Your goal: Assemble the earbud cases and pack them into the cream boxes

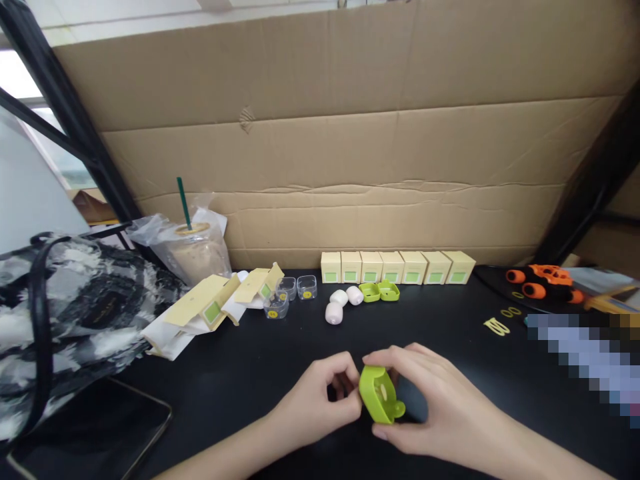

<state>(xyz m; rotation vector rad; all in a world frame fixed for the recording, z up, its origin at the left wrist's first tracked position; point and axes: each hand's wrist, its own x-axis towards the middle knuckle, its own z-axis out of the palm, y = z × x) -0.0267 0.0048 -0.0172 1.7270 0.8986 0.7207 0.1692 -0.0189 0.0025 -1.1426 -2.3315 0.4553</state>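
Note:
A lime-green soft case (376, 399) with rounded corners and a small tab is tilted, its hollow side facing right. My right hand (430, 400) grips it from the right, fingers on the top edge and thumb below. At its left edge, my left hand (330, 397) is closed in a pinch against the case; the exact contact is partly hidden. Farther back lies another lime-green case (380, 292), opened out in two halves. Beside it are three whitish-pink rounded pieces (334, 313).
A row of small cream boxes (391, 268) stands along the cardboard wall (350, 153). Clear plastic cups (307, 287) and opened boxes (203, 303) lie left, near a bagged drink (197, 257) and a patterned bag (85, 307). Rubber bands (497, 326) and an orange-black object (545, 283) are right.

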